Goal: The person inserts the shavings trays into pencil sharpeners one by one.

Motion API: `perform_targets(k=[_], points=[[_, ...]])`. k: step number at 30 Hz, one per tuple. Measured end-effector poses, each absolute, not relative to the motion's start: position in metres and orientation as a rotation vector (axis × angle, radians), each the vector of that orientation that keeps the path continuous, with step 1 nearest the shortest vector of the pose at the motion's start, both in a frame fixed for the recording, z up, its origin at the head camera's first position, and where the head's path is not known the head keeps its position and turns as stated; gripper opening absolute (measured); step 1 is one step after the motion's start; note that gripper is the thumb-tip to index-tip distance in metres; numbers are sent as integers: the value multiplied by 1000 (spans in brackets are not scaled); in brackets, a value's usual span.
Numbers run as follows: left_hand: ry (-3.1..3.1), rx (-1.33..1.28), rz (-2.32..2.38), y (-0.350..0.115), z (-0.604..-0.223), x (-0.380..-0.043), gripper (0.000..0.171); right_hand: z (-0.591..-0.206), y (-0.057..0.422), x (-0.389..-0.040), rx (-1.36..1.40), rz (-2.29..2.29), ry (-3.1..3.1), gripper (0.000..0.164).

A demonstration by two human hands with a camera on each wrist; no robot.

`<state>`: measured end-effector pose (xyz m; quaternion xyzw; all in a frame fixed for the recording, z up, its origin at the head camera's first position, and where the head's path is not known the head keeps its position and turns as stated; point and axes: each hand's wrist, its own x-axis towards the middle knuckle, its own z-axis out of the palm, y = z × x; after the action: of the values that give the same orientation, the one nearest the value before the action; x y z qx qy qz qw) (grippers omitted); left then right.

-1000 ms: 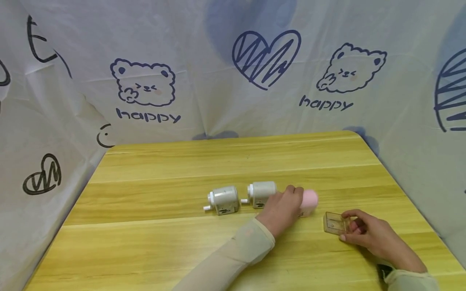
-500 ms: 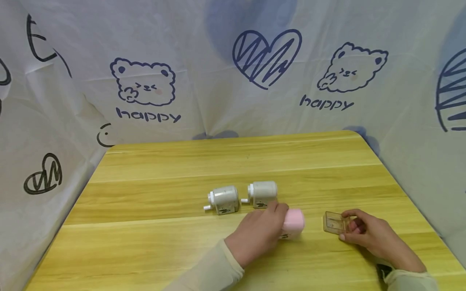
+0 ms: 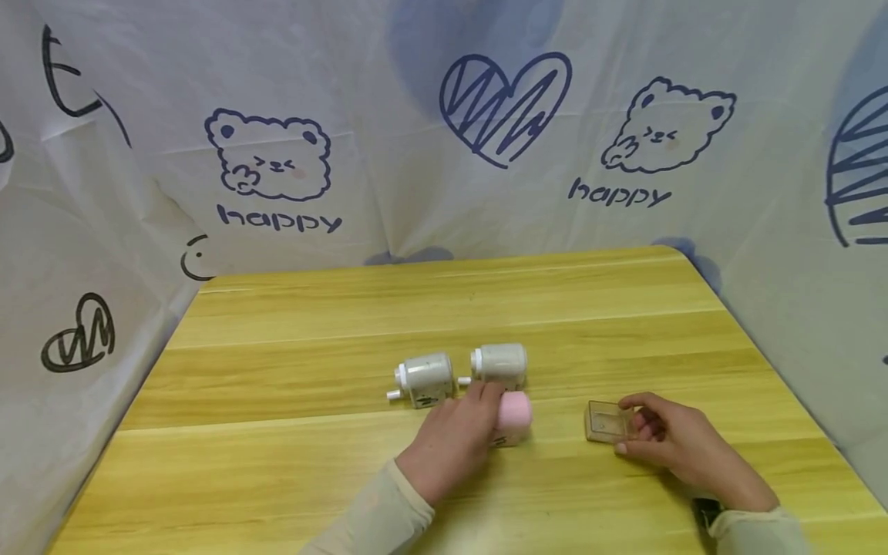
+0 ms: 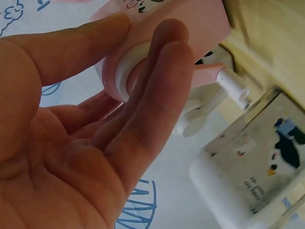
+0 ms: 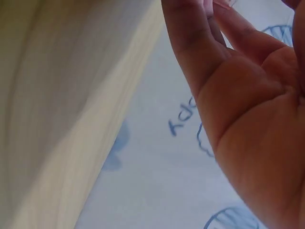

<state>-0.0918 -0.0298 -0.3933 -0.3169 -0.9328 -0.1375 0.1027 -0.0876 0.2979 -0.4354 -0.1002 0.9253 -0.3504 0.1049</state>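
My left hand (image 3: pixel 454 439) grips a pink hand-crank pencil sharpener (image 3: pixel 515 416) around its crank end, close in front of two grey ones. In the left wrist view, the thumb and fingers pinch the pink sharpener (image 4: pixel 190 28) and its crank with a white knob points down to the right. At the right, my right hand (image 3: pixel 683 443) pinches a see-through brownish shavings drawer (image 3: pixel 609 422) between thumb and fingers, its open side up. The right wrist view shows mostly the palm (image 5: pixel 252 109); the drawer is nearly out of that frame.
Two grey crank sharpeners, a left one (image 3: pixel 425 379) and a right one (image 3: pixel 501 362), stand side by side on the wooden table (image 3: pixel 277 462), cranks facing left. A white printed cloth (image 3: pixel 402 154) hangs behind the table and along both sides.
My left hand has brought the pink sharpener left and toward me, then up beside the right grey sharpener. My right hand has shifted slightly left with the drawer.
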Motion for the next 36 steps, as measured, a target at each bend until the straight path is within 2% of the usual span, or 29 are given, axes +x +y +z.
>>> perform_targets(k=[9,36], points=[[-2789,-900,-419,-31,-396,-90,23,-436,280,-88,-424,-1080,2704,55],[-2846,-880,-495,-28,-399,-91,22,-426,246,-104,-569,-1055,2729,54]])
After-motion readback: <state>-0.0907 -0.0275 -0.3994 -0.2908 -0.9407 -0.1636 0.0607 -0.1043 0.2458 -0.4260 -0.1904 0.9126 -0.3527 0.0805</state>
